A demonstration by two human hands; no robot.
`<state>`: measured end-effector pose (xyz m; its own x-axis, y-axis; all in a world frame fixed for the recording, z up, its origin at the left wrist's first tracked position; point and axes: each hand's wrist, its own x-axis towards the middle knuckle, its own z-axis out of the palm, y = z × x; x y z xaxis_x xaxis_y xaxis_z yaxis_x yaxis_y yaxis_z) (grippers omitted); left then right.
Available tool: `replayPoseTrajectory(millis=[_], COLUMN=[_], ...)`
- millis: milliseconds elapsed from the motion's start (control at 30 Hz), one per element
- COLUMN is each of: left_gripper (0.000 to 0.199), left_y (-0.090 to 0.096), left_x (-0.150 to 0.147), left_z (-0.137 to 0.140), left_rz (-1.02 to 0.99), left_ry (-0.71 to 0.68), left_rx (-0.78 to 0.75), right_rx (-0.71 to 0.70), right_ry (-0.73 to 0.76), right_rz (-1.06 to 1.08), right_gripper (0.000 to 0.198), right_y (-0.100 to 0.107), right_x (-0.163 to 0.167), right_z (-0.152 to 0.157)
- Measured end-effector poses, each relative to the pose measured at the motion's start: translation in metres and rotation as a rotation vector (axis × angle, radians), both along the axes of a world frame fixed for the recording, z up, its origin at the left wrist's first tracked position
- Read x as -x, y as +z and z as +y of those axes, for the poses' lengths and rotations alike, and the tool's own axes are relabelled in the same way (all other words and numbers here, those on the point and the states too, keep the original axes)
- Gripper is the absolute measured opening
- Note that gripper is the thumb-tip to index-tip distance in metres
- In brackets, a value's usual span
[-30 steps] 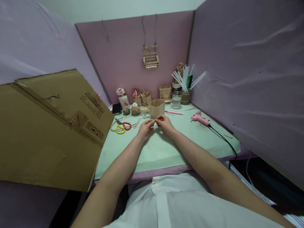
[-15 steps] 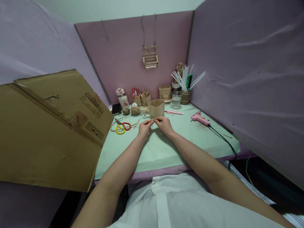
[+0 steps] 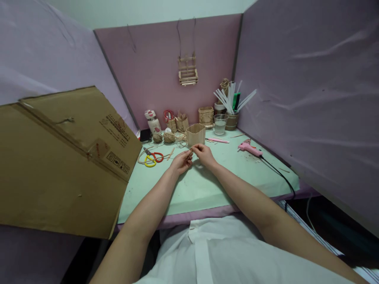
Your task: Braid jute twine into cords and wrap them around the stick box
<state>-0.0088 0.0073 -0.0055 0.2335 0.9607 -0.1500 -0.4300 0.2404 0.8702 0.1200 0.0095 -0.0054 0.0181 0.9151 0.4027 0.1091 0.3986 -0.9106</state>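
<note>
My left hand (image 3: 182, 161) is closed on a small thin brown piece (image 3: 189, 155), too small to tell what it is. Fingertips of my right hand (image 3: 204, 155) pinch at the upper end of that piece, close against the left fingers. Just behind both hands stands a wooden-stick cup (image 3: 196, 135) with a wavy rim, upright on the table. To the left of my hands lie scissors (image 3: 152, 157) with one red and one yellow handle, beside a thin stick (image 3: 171, 153).
Twine balls (image 3: 169, 137), a bottle (image 3: 153, 122) and a cup of water (image 3: 220, 124) line the back. A pink glue gun (image 3: 250, 148) with its cord lies right. A large cardboard sheet (image 3: 65, 165) stands left; a small wooden rack (image 3: 187, 75) hangs on the back panel.
My left hand has turned so its fingers curl upward, and the small brown piece now shows in it. My right hand stays nearly in place, still pinching.
</note>
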Motion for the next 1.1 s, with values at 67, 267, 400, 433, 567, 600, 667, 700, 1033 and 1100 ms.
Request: replayPoseTrajectory(millis=[67, 267, 400, 433, 567, 600, 667, 700, 1033, 1100], left_gripper=[0.025, 0.023, 0.013, 0.012, 0.012, 0.014, 0.019, 0.020, 0.015, 0.016], left_y=[-0.002, -0.007, -0.009, -0.009, -0.011, -0.011, -0.010, -0.010, -0.001, 0.000], left_x=[-0.003, -0.009, -0.008, -0.008, -0.007, -0.007, -0.006, -0.006, -0.017, -0.018], left_z=[-0.001, 0.000, 0.003, 0.003, 0.003, 0.002, 0.000, -0.001, -0.013, -0.015], left_rz=[0.088, 0.446, 0.570, 0.594, 0.776, 0.825, 0.888, 0.903, 0.879, 0.832], left_ry=[0.061, 0.225, 0.308, 0.314, 0.262, 0.231, 0.177, 0.162, 0.054, 0.051], left_rx=[-0.107, -0.291, -0.404, -0.430, -0.517, -0.531, -0.552, -0.558, -0.542, -0.507], right_rx=[0.135, 0.114, 0.047, 0.039, 0.037, 0.049, 0.086, 0.108, 0.221, 0.191], right_ry=[0.049, 0.035, 0.006, 0.004, 0.017, 0.020, 0.002, -0.023, -0.352, -0.350], right_rz=[0.078, -0.005, -0.118, -0.129, -0.144, -0.144, -0.140, -0.137, -0.054, -0.041], right_gripper=[0.021, 0.021, 0.017, 0.016, 0.014, 0.014, 0.013, 0.014, 0.013, 0.013], right_y=[-0.001, -0.005, -0.007, -0.007, -0.007, -0.007, -0.008, -0.008, -0.011, -0.010], right_x=[-0.001, -0.005, -0.004, -0.004, -0.006, -0.006, -0.007, -0.007, -0.010, -0.010], right_z=[0.004, 0.009, 0.010, 0.010, 0.009, 0.009, 0.010, 0.011, 0.023, 0.022])
